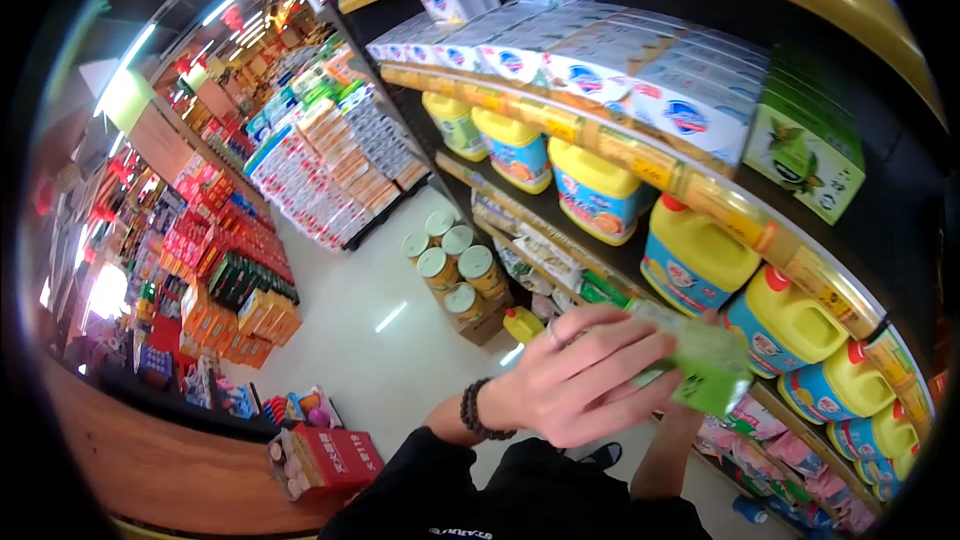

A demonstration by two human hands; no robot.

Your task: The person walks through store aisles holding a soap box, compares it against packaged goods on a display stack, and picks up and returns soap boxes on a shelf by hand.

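A small green box (712,365), slightly blurred, is held up in front of the lower shelves. My left hand (590,370), with a ring and a dark beaded bracelet at the wrist, has its fingers curled against the box's left side. From below, my right hand (682,418) supports the box; most of its fingers are hidden behind it. On the upper shelf stands a row of similar green boxes (805,155) with a leaf picture. White soap boxes (690,118) are stacked in rows to their left.
Yellow jugs (700,255) line the shelf below. Capped tins (460,265) stand on the floor at the shelf's end. A red carton (325,460) lies by a wooden counter (190,440) at lower left. Stacked goods (330,155) stand across the aisle.
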